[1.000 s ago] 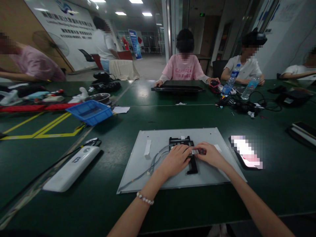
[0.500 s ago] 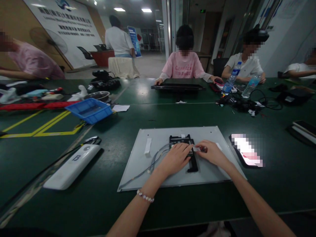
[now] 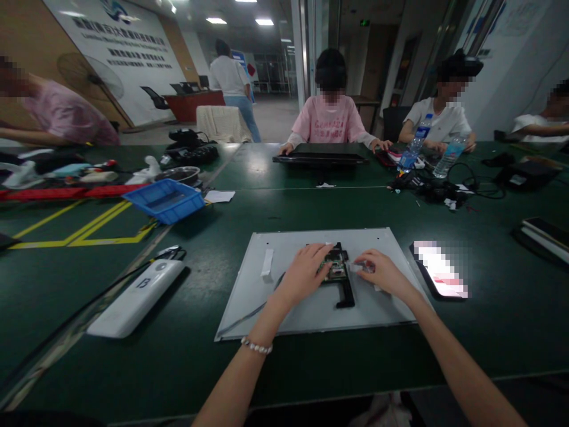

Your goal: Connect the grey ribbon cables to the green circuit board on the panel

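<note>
A pale flat panel [image 3: 249, 296] lies on the green table in front of me. On it sits a black frame [image 3: 345, 293] with a green circuit board [image 3: 335, 271]. My left hand [image 3: 304, 270] lies over the left part of the frame, fingers spread, touching it. A grey cable [image 3: 253, 312] runs out from beneath this hand toward the panel's lower left corner. Just right of the frame, my right hand [image 3: 382, 273] pinches a small whitish, see-through piece [image 3: 357, 267]. A white strip [image 3: 267, 264] is on the panel's left part.
Left of the panel lies a white power bank [image 3: 137, 302] with a cable; a phone [image 3: 438, 270] is at its right. Farther off are a blue tray [image 3: 166, 201], a black monitor [image 3: 320, 159], bottles [image 3: 415, 142] and several people.
My left hand has shifted slightly left and up, exposing more of the circuit board. My right hand stays beside the frame. A person in the background has walked to the right.
</note>
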### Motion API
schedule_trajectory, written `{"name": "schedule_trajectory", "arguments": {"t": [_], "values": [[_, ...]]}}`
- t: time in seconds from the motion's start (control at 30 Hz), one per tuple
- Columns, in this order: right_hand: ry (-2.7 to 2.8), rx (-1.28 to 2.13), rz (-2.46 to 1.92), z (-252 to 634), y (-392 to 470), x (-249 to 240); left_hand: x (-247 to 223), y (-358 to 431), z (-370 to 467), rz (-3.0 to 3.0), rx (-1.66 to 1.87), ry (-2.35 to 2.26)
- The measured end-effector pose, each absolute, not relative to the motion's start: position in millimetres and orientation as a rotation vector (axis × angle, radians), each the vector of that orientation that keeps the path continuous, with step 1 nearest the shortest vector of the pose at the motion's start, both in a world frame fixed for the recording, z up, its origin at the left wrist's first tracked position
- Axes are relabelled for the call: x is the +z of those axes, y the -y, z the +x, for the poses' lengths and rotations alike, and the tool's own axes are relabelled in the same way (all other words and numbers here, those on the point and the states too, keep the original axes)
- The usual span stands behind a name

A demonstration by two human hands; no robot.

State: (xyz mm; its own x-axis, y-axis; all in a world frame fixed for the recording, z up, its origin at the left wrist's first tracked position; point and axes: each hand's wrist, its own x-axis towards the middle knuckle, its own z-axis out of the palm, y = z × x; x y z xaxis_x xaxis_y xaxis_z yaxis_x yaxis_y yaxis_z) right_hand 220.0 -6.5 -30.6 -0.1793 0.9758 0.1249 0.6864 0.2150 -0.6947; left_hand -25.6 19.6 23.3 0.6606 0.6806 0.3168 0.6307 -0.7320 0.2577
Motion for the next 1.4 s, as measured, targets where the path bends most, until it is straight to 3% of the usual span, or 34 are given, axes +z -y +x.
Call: {"name": "schedule_trajectory", "arguments": {"t": [0.17,0.37,0.83,1.4], "values": [[1.912,0.704,-1.539,217.4,6.8,-32.8,41.2,-42.6,-63.3,2.593,0.815,-1.349],[1.793,0.769,-1.556,213.9,7.8,-31.3,48.6,-36.3,-91.9,2.522,0.819,-1.400],[1.666,1.073,-1.405,219.2,1.9,-26.9,26.4,-18.5,-7.8,2.593,0.670,-1.012],[1.603,0.913,-1.406,195.9,2.6,-40.1,6.3,-5.5,-3.4,2.863,0.475,-0.871]]}}
